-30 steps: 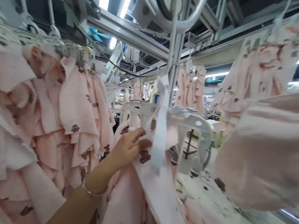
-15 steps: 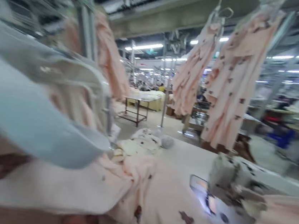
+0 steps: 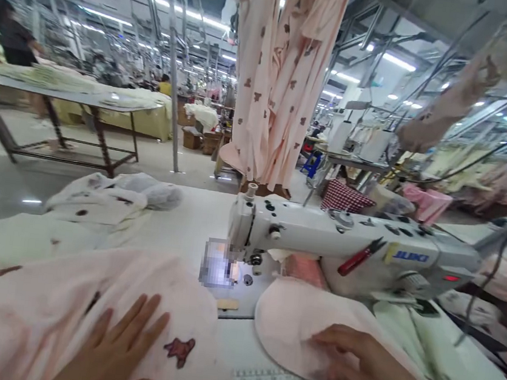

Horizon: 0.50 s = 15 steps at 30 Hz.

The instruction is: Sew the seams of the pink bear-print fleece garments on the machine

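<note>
A pale pink printed cloth (image 3: 192, 323) with brown bear motifs spreads over the left of the sewing table. My left hand (image 3: 121, 340) lies flat on it, fingers stretched apart. My right hand (image 3: 362, 364) is at a plain pink fabric piece (image 3: 289, 316) with a rounded end, its fingers bent and closed on the cloth; the fingertips are partly blurred. Between the two cloths stands the needle end of a white sewing machine (image 3: 295, 225), with its lamp lit. Red-handled thread snips (image 3: 360, 257) rest against the machine arm.
Pink printed garments (image 3: 274, 88) hang behind the machine. Crumpled cream printed cloth (image 3: 96, 202) lies at the table's back left. A ruler strip (image 3: 266, 376) runs along the front. A metal-legged table (image 3: 99, 136) stands further left; a person (image 3: 17, 35) is beyond it.
My view has swung right and down, bringing the whole machine and both hands into sight. The pale blue and white cloth raised at the left is gone from view.
</note>
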### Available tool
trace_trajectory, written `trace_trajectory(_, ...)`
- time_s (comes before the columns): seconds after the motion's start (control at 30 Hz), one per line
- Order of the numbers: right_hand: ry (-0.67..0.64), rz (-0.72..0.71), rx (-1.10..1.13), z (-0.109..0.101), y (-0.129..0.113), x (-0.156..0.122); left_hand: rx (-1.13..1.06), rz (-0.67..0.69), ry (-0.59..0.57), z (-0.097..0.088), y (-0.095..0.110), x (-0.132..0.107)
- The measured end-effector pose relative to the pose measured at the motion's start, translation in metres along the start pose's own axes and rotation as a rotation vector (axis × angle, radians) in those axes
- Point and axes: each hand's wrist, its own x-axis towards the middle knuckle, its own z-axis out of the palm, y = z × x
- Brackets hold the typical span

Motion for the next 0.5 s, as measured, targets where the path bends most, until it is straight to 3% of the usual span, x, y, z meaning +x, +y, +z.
trace_trajectory(0.07, -0.056, 0.131, -0.043, -0.009, 0.011, 0.004, -0.106, 0.101, 0.045, -0.009, 0.024, 0.032)
trace_trajectory(0.1, 0.002, 0.176, -0.077, -0.01, 0.016, 0.005, -0.2, 0.157, 0.042, -0.014, 0.041, 0.056)
trace_trajectory(0.13, 0.045, 0.2, -0.114, -0.009, 0.021, 0.006, -0.322, 0.217, 0.112, -0.016, 0.06, 0.084)
trace_trajectory(0.17, 0.081, 0.216, -0.148, -0.006, 0.025, 0.006, -0.434, 0.205, 0.128, -0.016, 0.079, 0.115)
trace_trajectory(0.23, 0.137, 0.249, -0.196, 0.002, 0.033, 0.007, -0.55, 0.245, -0.03, -0.011, 0.113, 0.175)
trace_trajectory(0.27, 0.156, 0.26, -0.21, 0.006, 0.036, 0.006, -0.554, 0.239, -0.042, -0.005, 0.125, 0.202)
trace_trajectory(0.37, 0.196, 0.272, -0.242, 0.015, 0.045, 0.005, -0.55, 0.178, -0.043, 0.012, 0.14, 0.257)
trace_trajectory(0.5, 0.206, 0.231, -0.25, 0.019, 0.055, 0.004, -0.589, 0.214, 0.001, 0.018, 0.131, 0.269)
